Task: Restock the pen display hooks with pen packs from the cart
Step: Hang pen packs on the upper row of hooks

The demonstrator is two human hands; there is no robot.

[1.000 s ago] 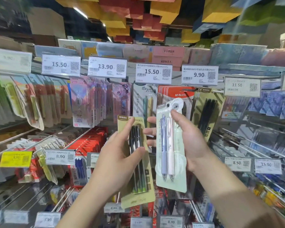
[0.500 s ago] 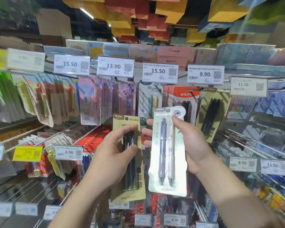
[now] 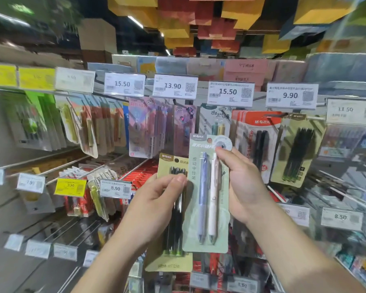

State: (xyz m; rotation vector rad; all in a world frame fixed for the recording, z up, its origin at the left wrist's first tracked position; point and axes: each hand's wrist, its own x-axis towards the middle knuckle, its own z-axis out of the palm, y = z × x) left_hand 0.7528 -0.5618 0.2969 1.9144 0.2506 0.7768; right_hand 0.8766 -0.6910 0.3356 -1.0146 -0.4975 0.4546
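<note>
My left hand (image 3: 156, 204) grips an olive-yellow pack of black pens (image 3: 171, 263), thumb across its front. My right hand (image 3: 243, 187) holds a pale green pack with a lilac pen and a white pen (image 3: 205, 197), thumb on its upper right corner. Both packs are upright, side by side, in front of the pen display; the green one overlaps the olive one's right edge. Behind them hang matching packs: a green-topped pack (image 3: 216, 121) under the 15.50 tag and an olive pack of black pens (image 3: 296, 153) at the right.
Rows of hooks carry many pen packs, with price tags (image 3: 229, 94) along the top rail. Red packs (image 3: 256, 142) hang behind my right hand. Bare hooks (image 3: 57, 231) jut out at lower left. Boxes sit on the top shelf (image 3: 245, 70). No cart is in view.
The view has shifted left, so the shelves slid right in the picture. Both hands drew the two packs closer together and a little lower; the grips are unchanged.
</note>
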